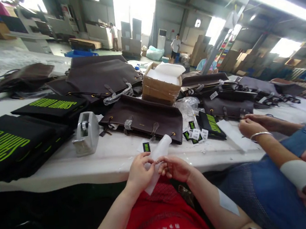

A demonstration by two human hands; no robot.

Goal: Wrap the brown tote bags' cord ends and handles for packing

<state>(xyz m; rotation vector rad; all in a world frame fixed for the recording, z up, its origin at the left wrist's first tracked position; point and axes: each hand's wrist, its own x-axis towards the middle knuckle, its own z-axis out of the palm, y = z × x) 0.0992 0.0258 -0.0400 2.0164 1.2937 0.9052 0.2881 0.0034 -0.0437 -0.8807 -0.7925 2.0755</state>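
In front of my red top, my two hands meet at the table's front edge. My left hand (142,171) is closed, pinching at a curled strip of white paper (160,148) that runs beneath the fingers and hangs over the edge. The fingertips of my right hand (175,167) press together beside the left thumb; whatever lies between them is too small to make out. Just beyond is a small black tag with green print (146,147). A dark brown handbag (145,117) lies behind it, its handle parts wrapped in clear plastic.
At left stand a grey tape dispenser (87,132) and stacked black bags with green lettering (10,140). An open cardboard box (161,88) sits behind the handbag. Tags and white labels (196,134) lie at right. A co-worker's hands (255,123) are close on my right.
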